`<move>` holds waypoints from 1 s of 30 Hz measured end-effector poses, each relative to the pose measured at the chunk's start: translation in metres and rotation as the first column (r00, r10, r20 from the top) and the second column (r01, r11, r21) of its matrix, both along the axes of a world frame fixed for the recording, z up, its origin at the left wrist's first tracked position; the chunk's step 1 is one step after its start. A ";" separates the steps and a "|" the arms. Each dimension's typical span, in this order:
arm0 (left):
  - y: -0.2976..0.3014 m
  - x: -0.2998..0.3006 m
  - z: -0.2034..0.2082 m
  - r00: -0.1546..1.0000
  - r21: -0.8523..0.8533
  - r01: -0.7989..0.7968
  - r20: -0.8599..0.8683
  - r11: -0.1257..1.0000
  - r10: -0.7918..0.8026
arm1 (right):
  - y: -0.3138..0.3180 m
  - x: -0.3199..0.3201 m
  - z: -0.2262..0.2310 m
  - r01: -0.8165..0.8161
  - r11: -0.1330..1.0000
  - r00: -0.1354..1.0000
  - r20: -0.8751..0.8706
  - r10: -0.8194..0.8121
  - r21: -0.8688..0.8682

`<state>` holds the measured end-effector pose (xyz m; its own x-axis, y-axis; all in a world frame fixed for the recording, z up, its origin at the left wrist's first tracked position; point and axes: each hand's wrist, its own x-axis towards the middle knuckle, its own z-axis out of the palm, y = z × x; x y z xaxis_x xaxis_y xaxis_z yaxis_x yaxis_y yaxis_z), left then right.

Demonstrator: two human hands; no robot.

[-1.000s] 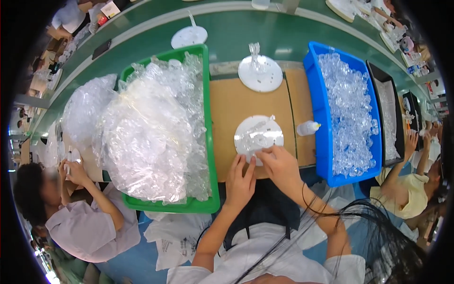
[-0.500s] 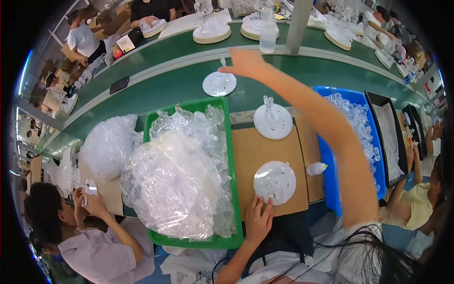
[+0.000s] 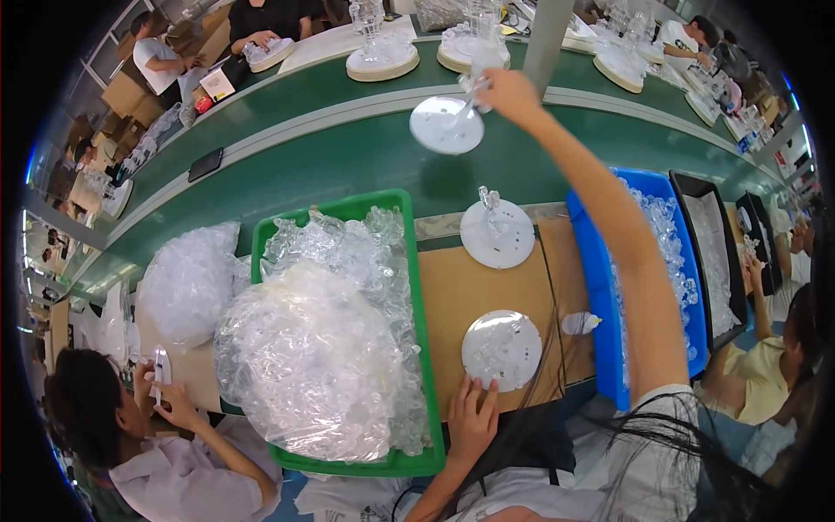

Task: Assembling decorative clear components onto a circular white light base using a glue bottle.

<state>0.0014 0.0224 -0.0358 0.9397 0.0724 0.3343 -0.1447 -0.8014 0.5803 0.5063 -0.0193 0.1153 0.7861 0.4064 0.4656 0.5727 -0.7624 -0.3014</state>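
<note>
My right hand stretches far out over the green bench, closed around the clear plastic stem of a white round disc. That disc hangs tilted above the surface. My left hand lies with its fingers apart at the near rim of a second white disc, which rests on brown cardboard and carries clear pieces. Beyond it, a third white disc with an upright clear stem sits at the cardboard's far edge.
A green crate heaped with bagged clear parts stands at left, a blue bin of clear pieces at right. Between cardboard and bin lies a small white bottle. Stacked discs line the far bench; a metal post rises there. Co-workers sit around.
The right hand, earlier reaching open above the far disc, has taken its stem and raised the disc, tilting it and shifting it right. My left hand stays by the near disc.
</note>
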 end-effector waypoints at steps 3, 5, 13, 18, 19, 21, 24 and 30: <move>0.001 -0.002 -0.002 1.000 0.022 -0.005 0.005 1.000 0.005 | -0.070 -0.026 0.048 -0.105 0.994 0.978 0.185 0.100 0.014; 0.001 -0.004 -0.004 1.000 0.027 -0.011 0.006 1.000 0.011 | -0.108 -0.072 0.075 -0.034 0.999 0.985 0.173 0.028 0.032; 0.001 -0.003 -0.004 0.999 0.023 -0.029 0.039 0.999 0.028 | -0.152 -0.194 0.049 -0.267 0.963 0.921 -0.303 0.243 -0.040; -0.001 0.000 0.000 0.998 0.022 -0.029 0.047 0.999 0.028 | -0.131 -0.203 -0.004 -0.316 0.922 0.935 -0.239 0.262 -0.224; -0.002 0.000 0.001 0.999 0.023 -0.021 0.047 1.000 0.020 | -0.131 -0.203 -0.008 -0.320 0.927 0.935 -0.221 0.277 -0.194; -0.004 0.001 0.003 1.000 0.039 -0.009 0.029 0.999 0.008 | -0.137 -0.205 -0.005 -0.325 0.929 0.916 -0.302 0.263 -0.178; -0.005 0.004 0.000 0.999 -0.057 0.027 0.020 0.998 -0.026 | -0.150 -0.230 0.016 -0.306 0.938 0.918 -0.310 0.246 -0.161; 0.000 -0.004 -0.001 1.000 -0.030 -0.004 0.010 1.000 0.004 | -0.146 -0.409 -0.002 0.292 0.859 0.927 -0.346 -0.145 0.421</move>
<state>-0.0024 0.0223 -0.0368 0.9359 0.0867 0.3414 -0.1474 -0.7840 0.6030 0.0970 -0.1656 0.1131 0.9571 0.0062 0.2897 0.2375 -0.5897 -0.7720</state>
